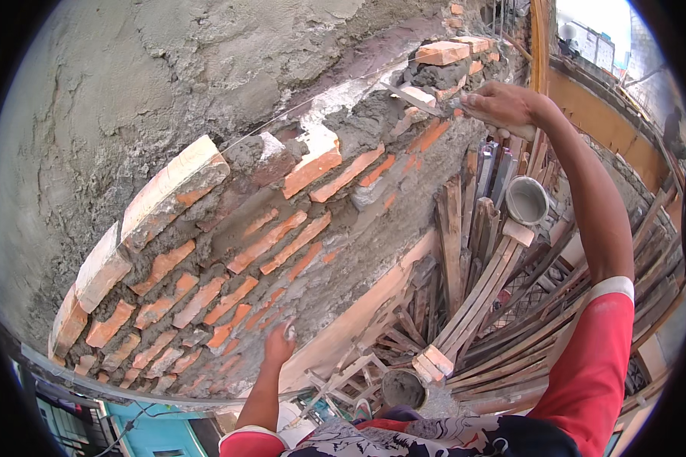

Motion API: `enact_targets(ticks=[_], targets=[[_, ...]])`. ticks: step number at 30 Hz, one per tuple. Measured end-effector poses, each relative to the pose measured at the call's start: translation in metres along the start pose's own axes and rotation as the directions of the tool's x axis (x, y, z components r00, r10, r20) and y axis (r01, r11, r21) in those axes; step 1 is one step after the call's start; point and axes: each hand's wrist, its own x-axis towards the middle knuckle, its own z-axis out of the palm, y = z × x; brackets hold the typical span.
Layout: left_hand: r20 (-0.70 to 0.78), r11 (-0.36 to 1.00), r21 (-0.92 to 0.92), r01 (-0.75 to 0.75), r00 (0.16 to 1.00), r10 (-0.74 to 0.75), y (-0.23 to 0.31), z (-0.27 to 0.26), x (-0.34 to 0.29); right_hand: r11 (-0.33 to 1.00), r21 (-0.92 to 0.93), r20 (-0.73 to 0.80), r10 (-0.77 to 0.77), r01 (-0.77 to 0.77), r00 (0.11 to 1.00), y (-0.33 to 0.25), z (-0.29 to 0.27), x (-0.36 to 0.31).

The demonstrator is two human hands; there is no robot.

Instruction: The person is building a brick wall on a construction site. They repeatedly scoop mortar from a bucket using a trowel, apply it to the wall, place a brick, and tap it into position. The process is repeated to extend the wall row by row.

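My right hand (503, 107) reaches far out along the brick wall (282, 244), its fingers closed round the handle of a trowel. The thin trowel blade (413, 100) points left over the wet mortar (366, 118) near the wall's top, beside a pale brick (418, 96). Lower down, my left hand (280, 346) is closed near the wall's face. A small pale patch shows at its fingers, too small to name. Along the top course, whole bricks (174, 190) sit at the left and another brick (443, 52) at the far end, with rough mortar and broken bricks between.
A taut string (297, 110) runs above the top course. Behind it rises a grey plastered wall (129, 91). To the right, below, are a grey bucket (527, 200), a mortar bucket (404, 388), long wooden planks (480, 297) and stacked bricks (433, 363).
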Motion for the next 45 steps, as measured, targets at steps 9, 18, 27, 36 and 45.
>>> enact_targets(ticks=[9,18,27,36,45], targets=[[0.014,0.996,0.061,0.072,0.997,-0.073,-0.011,-0.007,-0.008,0.996,-0.091,0.26,0.006,0.018,0.966,-0.105,-0.02,0.007],[0.048,0.994,0.066,0.088,0.995,-0.091,-0.001,-0.012,-0.005,0.906,-0.405,-0.088,-0.174,0.124,0.981,-0.027,0.0,0.036],[0.066,0.993,0.08,0.081,0.994,-0.086,0.007,-0.014,-0.002,0.974,-0.218,-0.016,0.061,-0.063,0.998,0.016,0.004,0.036],[0.046,0.992,0.114,0.051,0.997,-0.056,-0.014,-0.008,-0.008,0.907,0.421,-0.217,0.114,-0.013,0.969,-0.065,0.196,-0.027],[0.071,0.991,0.135,0.022,0.997,-0.032,-0.007,-0.013,-0.005,0.528,0.846,-0.211,0.195,0.079,0.958,-0.121,0.347,-0.076]])
